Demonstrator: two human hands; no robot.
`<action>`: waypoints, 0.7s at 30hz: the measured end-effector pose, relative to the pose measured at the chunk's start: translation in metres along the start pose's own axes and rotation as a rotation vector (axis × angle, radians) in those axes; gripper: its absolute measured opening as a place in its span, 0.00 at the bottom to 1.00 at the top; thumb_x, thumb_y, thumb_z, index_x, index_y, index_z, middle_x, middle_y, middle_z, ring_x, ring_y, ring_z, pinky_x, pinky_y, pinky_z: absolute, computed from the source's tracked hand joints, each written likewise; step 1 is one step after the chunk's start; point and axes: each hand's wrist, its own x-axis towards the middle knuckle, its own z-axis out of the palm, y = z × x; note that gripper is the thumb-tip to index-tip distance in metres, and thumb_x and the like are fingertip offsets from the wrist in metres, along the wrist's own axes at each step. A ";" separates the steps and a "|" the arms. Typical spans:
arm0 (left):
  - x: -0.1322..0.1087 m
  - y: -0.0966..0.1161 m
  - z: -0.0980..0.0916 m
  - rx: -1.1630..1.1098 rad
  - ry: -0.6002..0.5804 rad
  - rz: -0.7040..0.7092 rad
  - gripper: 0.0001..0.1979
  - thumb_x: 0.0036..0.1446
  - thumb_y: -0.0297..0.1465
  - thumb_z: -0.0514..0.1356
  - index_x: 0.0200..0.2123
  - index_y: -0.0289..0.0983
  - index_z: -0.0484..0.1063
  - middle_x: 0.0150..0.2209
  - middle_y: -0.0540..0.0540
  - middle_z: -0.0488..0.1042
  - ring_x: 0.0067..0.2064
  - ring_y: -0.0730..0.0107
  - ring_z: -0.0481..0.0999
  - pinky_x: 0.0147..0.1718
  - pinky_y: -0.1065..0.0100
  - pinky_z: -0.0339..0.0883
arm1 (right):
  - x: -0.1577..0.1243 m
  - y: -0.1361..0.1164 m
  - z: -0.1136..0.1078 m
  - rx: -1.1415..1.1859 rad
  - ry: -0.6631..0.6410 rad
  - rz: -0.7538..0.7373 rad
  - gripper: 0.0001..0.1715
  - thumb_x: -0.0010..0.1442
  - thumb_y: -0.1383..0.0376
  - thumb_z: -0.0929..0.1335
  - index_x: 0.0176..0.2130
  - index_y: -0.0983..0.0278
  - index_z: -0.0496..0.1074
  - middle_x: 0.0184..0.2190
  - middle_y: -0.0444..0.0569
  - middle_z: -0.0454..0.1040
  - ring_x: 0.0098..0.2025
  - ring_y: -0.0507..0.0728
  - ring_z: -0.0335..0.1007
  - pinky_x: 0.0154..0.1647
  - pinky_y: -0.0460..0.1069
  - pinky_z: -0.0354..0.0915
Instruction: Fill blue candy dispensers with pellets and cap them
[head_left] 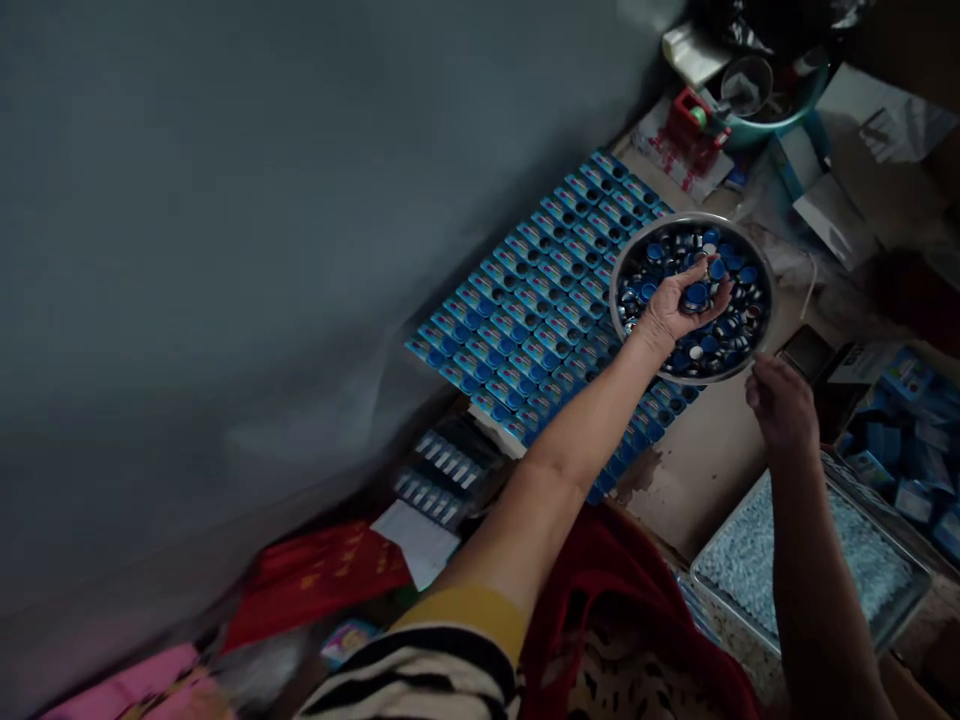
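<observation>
wall [225, 250]; left hand [675, 308]: fingers cupping blue-topped pieces [696, 295]; right hand [787, 397]: fingers curled near bowl [694, 380]

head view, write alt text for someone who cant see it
A left hand, palm up, holds small blue-topped pieces over a metal bowl of similar ones, with the right hand by its rim. Rows of blue packs lie beside the bowl; a tray of pale blue bits sits at lower right.
</observation>
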 end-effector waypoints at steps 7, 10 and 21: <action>-0.034 0.014 0.010 -0.007 -0.159 -0.017 0.13 0.72 0.34 0.58 0.53 0.37 0.78 0.62 0.38 0.78 0.69 0.46 0.73 0.67 0.39 0.66 | -0.060 0.042 0.008 -0.100 -0.116 0.237 0.19 0.53 0.49 0.77 0.45 0.48 0.81 0.40 0.54 0.85 0.39 0.66 0.85 0.34 0.59 0.74; -0.053 0.024 0.009 -0.007 -0.189 0.017 0.13 0.72 0.35 0.57 0.53 0.37 0.78 0.61 0.37 0.78 0.69 0.46 0.72 0.66 0.41 0.68 | -0.066 0.050 0.038 -0.184 -0.197 0.242 0.14 0.55 0.45 0.74 0.42 0.41 0.79 0.37 0.53 0.84 0.35 0.66 0.84 0.36 0.63 0.74; -0.182 0.134 -0.100 -0.024 0.165 0.296 0.06 0.68 0.32 0.62 0.44 0.37 0.78 0.48 0.41 0.84 0.49 0.56 0.86 0.50 0.54 0.82 | -0.035 0.053 0.214 -0.322 -0.418 0.109 0.10 0.51 0.51 0.72 0.32 0.51 0.79 0.22 0.42 0.76 0.23 0.57 0.70 0.28 0.54 0.67</action>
